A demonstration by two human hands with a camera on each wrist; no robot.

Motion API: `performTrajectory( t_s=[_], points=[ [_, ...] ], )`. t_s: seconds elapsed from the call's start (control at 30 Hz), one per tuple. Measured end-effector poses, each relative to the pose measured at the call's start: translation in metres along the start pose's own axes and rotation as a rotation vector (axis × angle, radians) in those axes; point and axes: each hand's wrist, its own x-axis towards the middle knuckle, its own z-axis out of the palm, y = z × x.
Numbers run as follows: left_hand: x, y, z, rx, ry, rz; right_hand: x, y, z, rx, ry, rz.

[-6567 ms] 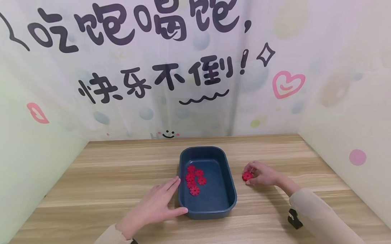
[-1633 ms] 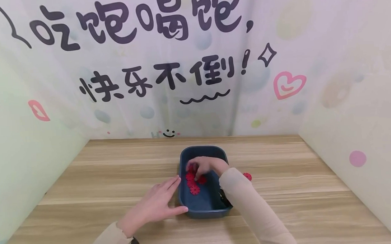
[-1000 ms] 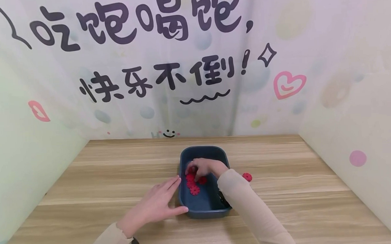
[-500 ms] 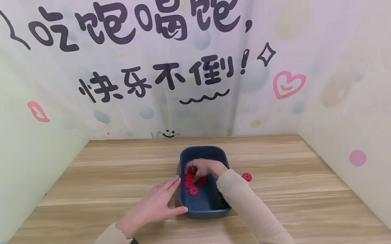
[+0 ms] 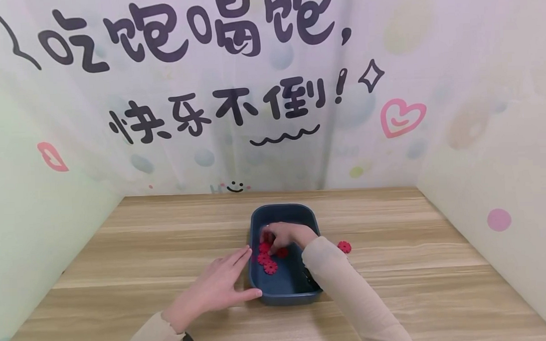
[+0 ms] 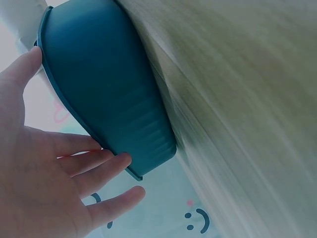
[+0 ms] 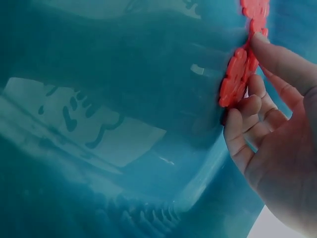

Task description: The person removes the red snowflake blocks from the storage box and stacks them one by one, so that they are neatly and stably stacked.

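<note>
Several red notched plastic discs [image 5: 270,267] with holes lie in the dark blue rectangular bin [image 5: 290,299] in the head view, mostly along its left side. My right hand [image 5: 281,233] reaches into the bin. Its curled fingers and thumb pinch a red disc [image 7: 233,82] in the right wrist view; other discs touch or overlap it there, and the fingertips are partly hidden. My left hand [image 5: 214,285] rests against the bin's left side with fairly straight fingers. In the left wrist view its thumb and fingertips touch the bin's rim [image 6: 74,116].
Another red disc [image 5: 345,247] lies on the wooden table [image 5: 167,234] right of the bin, close to my right sleeve [image 5: 344,283]. A printed backdrop [image 5: 272,160] stands behind the table, with pale panels on both sides.
My right hand has gone from the red disc on the table into the bin, leaving that disc there. Lately the discs under it have shifted slightly. My left hand has stayed put.
</note>
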Motion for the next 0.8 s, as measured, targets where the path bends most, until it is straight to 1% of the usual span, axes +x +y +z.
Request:
performTrajectory(
  t_s=[0.27, 0.47, 0.63, 0.8],
  points=[
    [0.0, 0.0, 0.0, 0.004, 0.003, 0.002, -0.003, 0.0, -0.005, 0.041, 0.006, 0.03],
    [0.0, 0.0, 0.0, -0.004, 0.002, -0.002, -0.009, -0.005, -0.019, 0.003, -0.008, 0.031],
    [-0.001, 0.001, 0.001, 0.009, 0.015, 0.007, -0.016, -0.01, -0.031, -0.013, -0.015, 0.019],
    [-0.001, 0.001, 0.001, 0.01, 0.034, 0.016, -0.022, -0.014, -0.043, -0.051, 0.018, -0.014]
  ],
)
